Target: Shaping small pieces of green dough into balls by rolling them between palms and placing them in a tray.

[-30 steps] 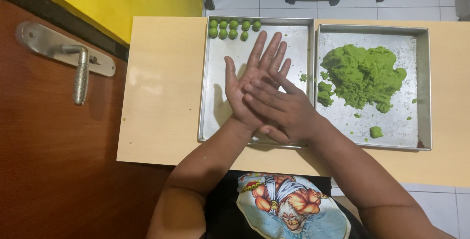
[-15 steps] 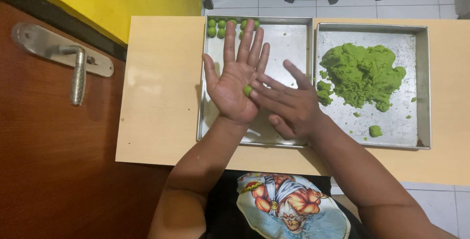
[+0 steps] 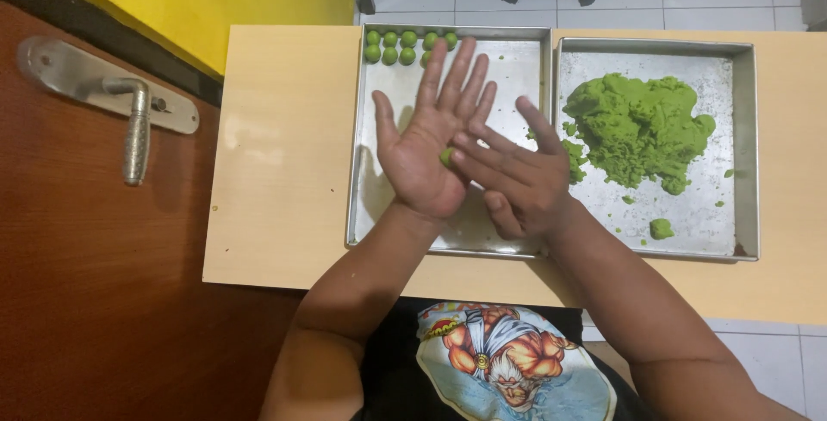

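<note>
My left hand [image 3: 422, 141] is held flat and palm up over the left metal tray [image 3: 500, 68], fingers spread. A small green dough ball [image 3: 446, 157] rests on its palm. My right hand [image 3: 517, 180] lies across it, fingertips pressing on the ball. Several finished green balls [image 3: 398, 47] sit in rows in the far left corner of that tray. The right metal tray [image 3: 741, 154] holds a big lump of green dough [image 3: 637, 128].
Both trays stand on a pale wooden table [image 3: 284, 154]. Small green crumbs [image 3: 661, 229] lie loose in the right tray. A brown door with a metal handle [image 3: 133, 124] is at the left. Chair legs stand on the tiled floor beyond the table.
My right hand slid off the left palm, uncovering the dough ball, then moved back over it. The left hand shifted slightly left and back.
</note>
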